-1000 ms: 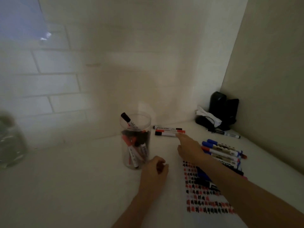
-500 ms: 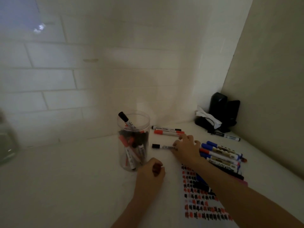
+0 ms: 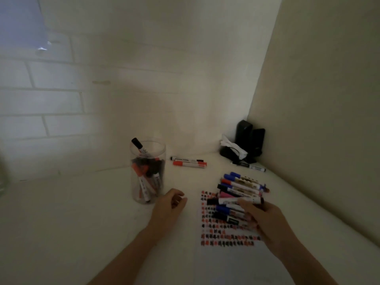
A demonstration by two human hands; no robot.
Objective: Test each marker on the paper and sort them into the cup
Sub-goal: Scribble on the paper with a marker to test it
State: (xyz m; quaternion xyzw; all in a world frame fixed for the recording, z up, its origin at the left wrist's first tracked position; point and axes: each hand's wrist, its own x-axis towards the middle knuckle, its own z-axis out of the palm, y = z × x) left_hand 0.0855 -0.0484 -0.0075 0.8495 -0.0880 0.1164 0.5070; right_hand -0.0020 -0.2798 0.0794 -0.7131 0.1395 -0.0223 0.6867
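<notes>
A clear plastic cup (image 3: 157, 149) stands left of centre with several red and black markers (image 3: 147, 177) inside. The paper (image 3: 230, 258) lies in front of me, covered with rows of red and black test marks. My right hand (image 3: 265, 219) hovers over the paper's upper right, its fingers closed on a white marker with a black cap (image 3: 228, 201) that points left. A pile of blue, red, pink and black markers (image 3: 242, 185) lies just behind and under that hand. My left hand (image 3: 170, 204) rests curled beside the cup's base, with nothing visible in it.
Two markers (image 3: 189, 161) lie side by side behind the cup, near the tiled wall. Another marker (image 3: 251, 166) lies by black objects and a white cloth (image 3: 242, 147) in the back right corner. A beige wall (image 3: 318, 120) bounds the right side.
My right hand reached to the markers behind the cup, took the black-capped one and pulled it back over the paper. My left hand stayed curled beside the cup.
</notes>
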